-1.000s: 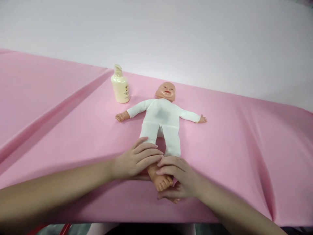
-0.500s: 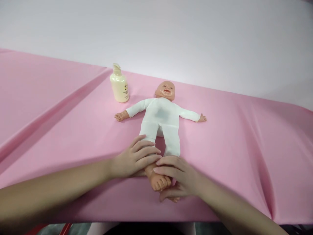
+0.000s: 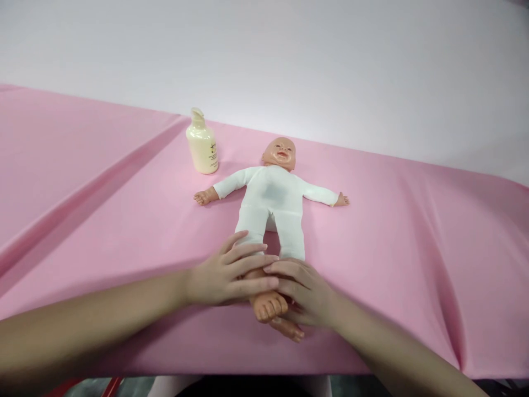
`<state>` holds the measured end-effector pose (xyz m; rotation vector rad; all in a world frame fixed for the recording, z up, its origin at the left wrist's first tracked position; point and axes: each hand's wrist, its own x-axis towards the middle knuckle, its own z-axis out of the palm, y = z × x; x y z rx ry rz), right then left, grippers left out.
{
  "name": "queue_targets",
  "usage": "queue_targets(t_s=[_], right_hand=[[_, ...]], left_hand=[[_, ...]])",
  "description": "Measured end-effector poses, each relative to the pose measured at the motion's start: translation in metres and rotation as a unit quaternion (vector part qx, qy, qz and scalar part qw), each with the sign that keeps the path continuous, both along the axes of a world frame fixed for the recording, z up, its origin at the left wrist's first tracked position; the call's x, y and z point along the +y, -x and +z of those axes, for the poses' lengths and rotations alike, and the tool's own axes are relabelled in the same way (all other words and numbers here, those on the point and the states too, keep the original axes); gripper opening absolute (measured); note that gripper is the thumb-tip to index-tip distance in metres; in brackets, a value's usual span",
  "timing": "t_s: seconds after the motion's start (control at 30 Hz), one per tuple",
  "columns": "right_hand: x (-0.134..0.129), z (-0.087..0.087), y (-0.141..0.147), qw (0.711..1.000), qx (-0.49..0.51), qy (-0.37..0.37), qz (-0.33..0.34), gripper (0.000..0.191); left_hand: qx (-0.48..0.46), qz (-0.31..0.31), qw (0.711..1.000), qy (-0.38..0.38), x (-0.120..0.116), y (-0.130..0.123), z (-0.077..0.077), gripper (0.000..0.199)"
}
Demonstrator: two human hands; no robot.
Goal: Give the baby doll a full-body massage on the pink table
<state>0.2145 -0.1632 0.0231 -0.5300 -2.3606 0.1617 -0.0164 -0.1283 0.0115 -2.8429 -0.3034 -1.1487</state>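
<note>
A baby doll (image 3: 270, 190) with a white cloth body lies on its back, head away from me and arms spread wide. My left hand (image 3: 229, 270) lies across its lower leg on the left side, the fingers over the top; the thumb is hidden. From the right, my right hand (image 3: 308, 289) curls round the same leg near the ankle, its fingertips meeting those of my left hand. The doll's near foot (image 3: 268, 307) sticks out below both hands. Its other foot (image 3: 289, 329) shows partly under my right hand.
A cream pump bottle (image 3: 202, 146) stands upright to the left of the doll's head. Pink cloth (image 3: 392, 248) covers the table, with folds at left and right. A pale wall (image 3: 264, 66) rises behind, and the table's front edge runs close to my lap.
My left hand's fingers have slid slightly right over the leg. My right thumb has drawn in, and its fingers have shifted up the ankle, uncovering more of the other foot. Doll and bottle stay put.
</note>
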Motion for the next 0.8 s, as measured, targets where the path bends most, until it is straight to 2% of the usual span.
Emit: queue_targets(t_s=[0.17, 0.33, 0.6, 0.8], right_hand=[[-0.0004, 0.0018, 0.0011, 1.000, 0.009, -0.012, -0.004, 0.037], [-0.0020, 0.0018, 0.0011, 0.999, 0.023, -0.030, -0.004, 0.029], [0.0005, 0.0014, 0.0016, 0.995, 0.081, -0.038, 0.049, 0.022], [0.0005, 0.0037, 0.0026, 0.997, 0.020, -0.024, 0.066, 0.020]], left_hand=[[-0.015, -0.021, 0.999, -0.030, -0.0027, -0.0005, -0.0001, 0.039], [0.002, -0.005, 0.999, -0.035, -0.0033, 0.0004, 0.0004, 0.030], [-0.016, -0.018, 0.999, -0.040, -0.0031, 0.0010, 0.0018, 0.025], [0.004, -0.063, 0.997, -0.049, -0.0005, 0.0008, 0.0020, 0.018]])
